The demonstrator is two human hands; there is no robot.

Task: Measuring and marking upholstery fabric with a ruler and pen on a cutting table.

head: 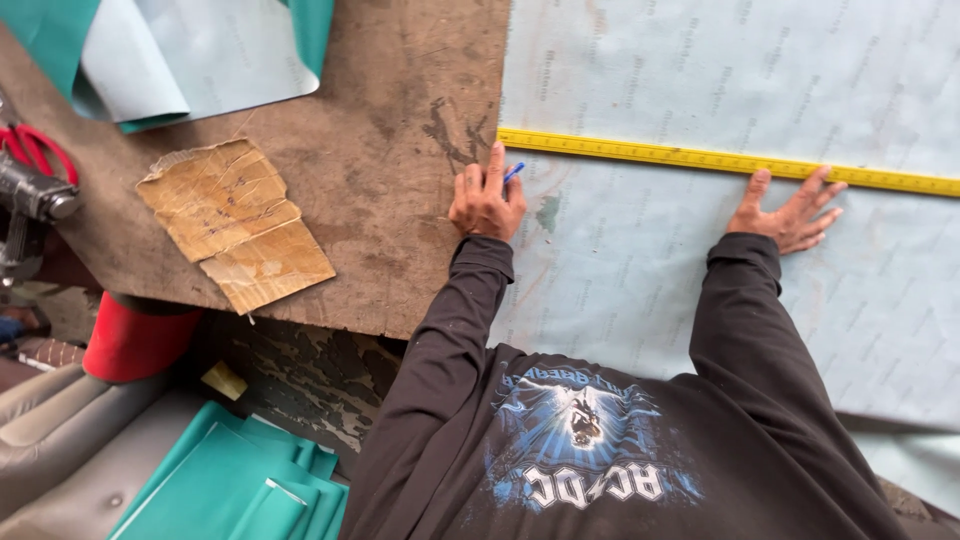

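Note:
A long yellow ruler lies across a large pale grey-blue sheet spread over a worn wooden table. My left hand rests at the sheet's left edge, just below the ruler's end. It is closed around a blue pen whose tip points at the ruler. My right hand lies flat on the sheet with fingers spread, its fingertips touching the ruler's lower edge. Both arms are in dark long sleeves.
A torn piece of brown cardboard lies on the table's left part. A teal sheet curls at the top left. Red-handled scissors and a metal tool sit at the left edge. Below are a red cylinder and folded teal pieces.

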